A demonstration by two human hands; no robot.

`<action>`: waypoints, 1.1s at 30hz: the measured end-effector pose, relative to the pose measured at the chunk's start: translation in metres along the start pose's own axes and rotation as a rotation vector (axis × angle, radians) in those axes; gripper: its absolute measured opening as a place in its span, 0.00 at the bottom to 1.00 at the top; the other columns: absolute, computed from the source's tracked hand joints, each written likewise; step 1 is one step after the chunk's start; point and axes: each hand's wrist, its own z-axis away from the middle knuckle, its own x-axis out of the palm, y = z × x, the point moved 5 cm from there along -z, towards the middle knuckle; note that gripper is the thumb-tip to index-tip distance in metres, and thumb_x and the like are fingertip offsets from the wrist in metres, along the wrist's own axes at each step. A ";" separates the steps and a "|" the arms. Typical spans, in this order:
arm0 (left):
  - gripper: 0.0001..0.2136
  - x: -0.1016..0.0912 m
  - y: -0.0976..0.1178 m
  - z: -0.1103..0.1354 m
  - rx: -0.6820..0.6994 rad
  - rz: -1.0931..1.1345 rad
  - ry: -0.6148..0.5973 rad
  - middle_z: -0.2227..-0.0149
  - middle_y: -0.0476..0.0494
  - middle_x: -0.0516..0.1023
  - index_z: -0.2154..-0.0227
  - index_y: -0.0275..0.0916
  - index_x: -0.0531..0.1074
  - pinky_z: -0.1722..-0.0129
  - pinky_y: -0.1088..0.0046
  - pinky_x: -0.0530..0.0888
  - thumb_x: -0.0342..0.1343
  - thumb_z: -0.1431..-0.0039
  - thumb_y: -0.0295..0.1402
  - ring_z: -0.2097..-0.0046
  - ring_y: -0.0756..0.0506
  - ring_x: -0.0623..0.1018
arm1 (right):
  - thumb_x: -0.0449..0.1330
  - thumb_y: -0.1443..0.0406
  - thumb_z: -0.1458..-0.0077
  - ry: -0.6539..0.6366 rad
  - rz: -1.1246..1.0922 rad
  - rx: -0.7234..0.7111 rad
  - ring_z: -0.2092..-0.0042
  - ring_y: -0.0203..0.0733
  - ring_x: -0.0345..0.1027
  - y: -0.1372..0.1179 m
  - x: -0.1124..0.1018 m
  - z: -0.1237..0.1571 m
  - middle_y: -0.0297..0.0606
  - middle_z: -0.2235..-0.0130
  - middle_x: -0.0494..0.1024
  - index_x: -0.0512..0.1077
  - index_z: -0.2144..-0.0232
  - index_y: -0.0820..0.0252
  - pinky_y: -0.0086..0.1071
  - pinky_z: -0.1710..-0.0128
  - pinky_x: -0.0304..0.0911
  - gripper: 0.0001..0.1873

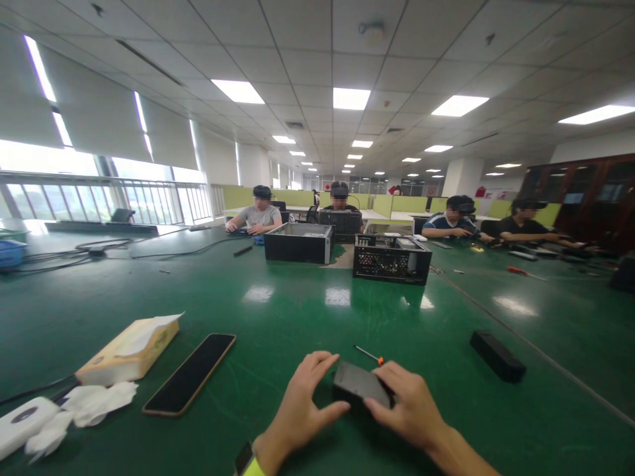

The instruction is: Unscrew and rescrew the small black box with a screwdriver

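Note:
A small dark grey, box-shaped block (360,383) sits low in front of me, at or just above the green table. My right hand (409,403) grips its right end, thumb on the near side and fingers over the far side. At its left end is my left hand (307,396), thumb and fingers spread apart around the corner; whether they touch it I cannot tell. Just beyond the block lies a small screwdriver (380,360) with an orange handle. Farther right rests a black oblong case (497,356).
To the left lie a phone (191,375), a tissue pack (131,350), crumpled tissues (96,402) and a white device (24,423). Across the green table (278,311) stand computer cases (297,244) and an opened one (391,261). Several people sit at the far side.

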 end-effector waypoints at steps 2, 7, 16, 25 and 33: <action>0.28 0.004 0.002 0.001 0.004 -0.028 -0.082 0.50 0.37 0.74 0.47 0.41 0.72 0.47 0.58 0.69 0.69 0.51 0.41 0.49 0.36 0.72 | 0.61 0.57 0.49 -0.064 -0.019 -0.069 0.65 0.44 0.71 -0.025 0.020 0.001 0.39 0.66 0.77 0.75 0.64 0.58 0.33 0.65 0.64 0.12; 0.22 0.010 0.004 0.001 0.000 -0.033 -0.231 0.61 0.43 0.78 0.60 0.40 0.78 0.55 0.65 0.70 0.72 0.57 0.47 0.57 0.39 0.75 | 0.63 0.54 0.52 -0.067 0.005 -0.094 0.66 0.45 0.69 -0.033 0.034 0.002 0.38 0.67 0.77 0.75 0.67 0.57 0.34 0.66 0.62 0.14; 0.21 0.013 -0.004 0.004 -0.026 0.070 -0.223 0.63 0.44 0.78 0.61 0.40 0.78 0.59 0.70 0.69 0.70 0.55 0.46 0.60 0.41 0.75 | 0.61 0.55 0.50 -0.021 -0.080 -0.098 0.66 0.44 0.68 -0.030 0.023 0.000 0.37 0.67 0.78 0.76 0.64 0.56 0.34 0.63 0.62 0.13; 0.15 0.011 0.004 0.002 -0.024 0.116 -0.183 0.61 0.43 0.79 0.59 0.39 0.77 0.56 0.67 0.70 0.66 0.51 0.32 0.58 0.41 0.76 | 0.63 0.55 0.50 -0.004 -0.086 -0.099 0.63 0.46 0.69 -0.021 0.021 0.001 0.39 0.64 0.79 0.76 0.57 0.56 0.39 0.58 0.62 0.18; 0.16 0.010 -0.001 0.002 -0.035 0.065 -0.179 0.62 0.43 0.79 0.58 0.40 0.78 0.56 0.67 0.71 0.67 0.52 0.33 0.59 0.41 0.76 | 0.53 0.53 0.38 0.085 -0.051 -0.006 0.56 0.49 0.68 0.008 0.003 -0.005 0.41 0.57 0.79 0.75 0.55 0.54 0.42 0.55 0.60 0.18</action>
